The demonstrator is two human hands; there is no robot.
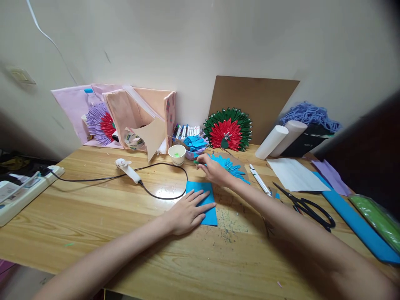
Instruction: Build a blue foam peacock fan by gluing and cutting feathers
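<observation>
My left hand (190, 211) lies flat with fingers spread on a bright blue rectangular sheet (200, 186), pressing it to the table. Beyond it, my right hand (213, 168) is closed in a pinch on a small dark green piece (196, 162), too small to name. That hand is between a white paper cup (177, 155) with a bit of green inside and a blue fringed fan-shaped craft (233, 166), part of which it hides. A bowl of blue strips (196, 143) stands just behind the fingers.
A white glue gun (128, 171) trails a black cord at left. Black scissors (308, 206) and a white marker (260, 180) lie at right. White rolls (271, 142), a red-and-green feathered craft (227, 130), brown cardboard (253, 100) and a pink box (140, 108) stand along the wall.
</observation>
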